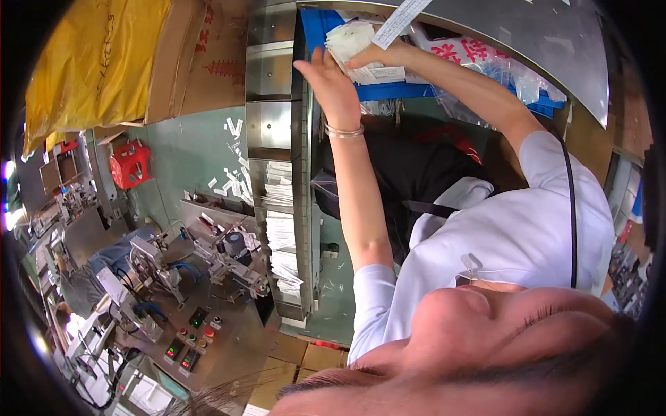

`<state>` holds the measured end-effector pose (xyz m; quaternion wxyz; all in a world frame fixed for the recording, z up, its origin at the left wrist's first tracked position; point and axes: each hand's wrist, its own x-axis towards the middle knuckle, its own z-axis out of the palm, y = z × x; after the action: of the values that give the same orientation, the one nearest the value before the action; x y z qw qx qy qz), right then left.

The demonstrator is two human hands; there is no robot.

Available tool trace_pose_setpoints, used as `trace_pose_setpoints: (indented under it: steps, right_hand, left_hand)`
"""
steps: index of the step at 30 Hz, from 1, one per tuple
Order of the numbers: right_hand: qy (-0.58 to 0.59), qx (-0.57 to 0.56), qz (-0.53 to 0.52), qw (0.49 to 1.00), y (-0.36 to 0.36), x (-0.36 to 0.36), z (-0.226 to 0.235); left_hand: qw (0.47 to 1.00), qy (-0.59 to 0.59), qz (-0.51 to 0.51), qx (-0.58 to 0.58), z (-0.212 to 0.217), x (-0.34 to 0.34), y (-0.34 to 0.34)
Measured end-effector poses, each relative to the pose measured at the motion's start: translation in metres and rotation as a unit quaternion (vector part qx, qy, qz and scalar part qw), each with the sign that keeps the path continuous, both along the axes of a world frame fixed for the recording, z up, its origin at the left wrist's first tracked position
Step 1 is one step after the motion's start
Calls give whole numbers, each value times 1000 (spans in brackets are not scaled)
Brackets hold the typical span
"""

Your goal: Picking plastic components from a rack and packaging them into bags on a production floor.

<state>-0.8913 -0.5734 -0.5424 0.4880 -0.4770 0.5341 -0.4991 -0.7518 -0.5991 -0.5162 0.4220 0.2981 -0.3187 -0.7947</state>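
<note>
Both my arms reach up to the top of the view. My right hand (380,55) grips a stack of white flat packets (349,38) from the right side. My left hand (334,84), with a thin bracelet at the wrist, presses its fingers against the left side of the same stack. The stack is held just above a blue tray (392,91). A long white paper strip (404,19) sticks up past my right hand. My white sleeves and part of my face fill the lower right.
A steel channel (272,125) with piles of white packets (281,232) runs down the middle. Clear plastic bags (496,66) lie right of the tray. A machine with coloured buttons (194,329) stands lower left. A red stool (130,164), cardboard boxes (208,55) and a yellow sack (90,62) are at the left.
</note>
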Motion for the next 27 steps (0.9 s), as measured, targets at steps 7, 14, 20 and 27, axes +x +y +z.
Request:
trace_pose_setpoints:
  steps: [7,14,20,27]
  right_hand:
    - [-277,104,-51,954,15,43,21]
    - [-350,123,-26,928,20,62,20]
    - [-152,154,242,946,41,74,25]
    - [-236,256,243,905,65,104,12]
  left_hand:
    - [953,-246,131,118,8,27,92]
    - [970,-170,169,31,6,65,131]
    - [922,-350,164,-3,-14,104,148]
    - [891,-424,156,-46,-14,120,174]
